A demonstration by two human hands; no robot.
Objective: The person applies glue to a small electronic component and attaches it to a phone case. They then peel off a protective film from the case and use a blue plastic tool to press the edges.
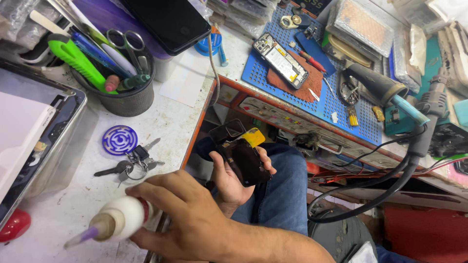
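The right hand [190, 219] fills the lower middle of the frame, fingers curled tight round a white glue bottle [122, 219] that lies tilted with its purple nozzle [80, 237] pointing to the lower left. The fingers cover the bottle's rear end, so its full length cannot be made out, and the forearm runs off the bottom edge.

Just right of centre, the left hand [231, 178] holds a dark phone [246, 160] in its palm over a blue-jeaned knee [280, 190], thumb against the phone's right edge. The phone's lower end is hidden behind the right hand, and whether its face or its back is turned up is hard to tell. A yellow tab [254, 137] and a second dark piece [226, 130] stand just above it; how they join the phone is unclear.

On the white bench [73, 195] at left lie a bunch of keys [129, 163] with a round purple fob [119, 140]. A dark pen cup [127, 97] in the upper left holds scissors, pens and a green cutter. A clear tray [48, 141] is cut off by the left edge, as is a red object [13, 225] at the lower left.

In the upper right, a blue mat [331, 102] carries an opened phone [280, 61] showing its insides, next to a red-handled screwdriver [312, 62]. Black cables [390, 185] loop below the mat's edge. The clutter along the top right is too crowded to identify.
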